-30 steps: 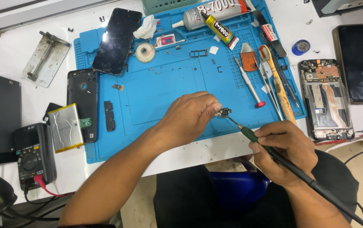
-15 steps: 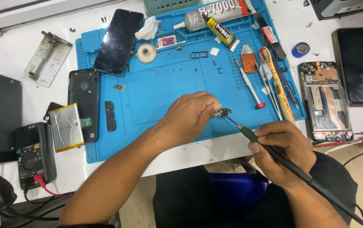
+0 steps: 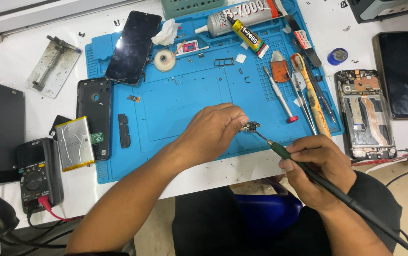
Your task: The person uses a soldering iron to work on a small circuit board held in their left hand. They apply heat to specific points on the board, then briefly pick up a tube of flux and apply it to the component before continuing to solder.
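My left hand [image 3: 212, 131] pinches a tiny dark circuit part [image 3: 251, 126] between thumb and fingers, just above the blue work mat [image 3: 180, 104]. My right hand [image 3: 318, 167] grips a soldering iron [image 3: 279, 150] with a green and black handle like a pen. Its thin metal tip touches the small part from the lower right. The iron's cord runs off over my right wrist toward the bottom right corner.
On the mat lie a dark phone screen [image 3: 133, 46], a black phone back cover [image 3: 94, 114], a solder wick spool [image 3: 165, 60], glue tubes [image 3: 242, 21], a screwdriver [image 3: 277, 93] and tweezers. An opened phone [image 3: 365, 114] and another phone [image 3: 405, 73] lie right. A battery [image 3: 74, 143] and multimeter [image 3: 38, 173] sit left.
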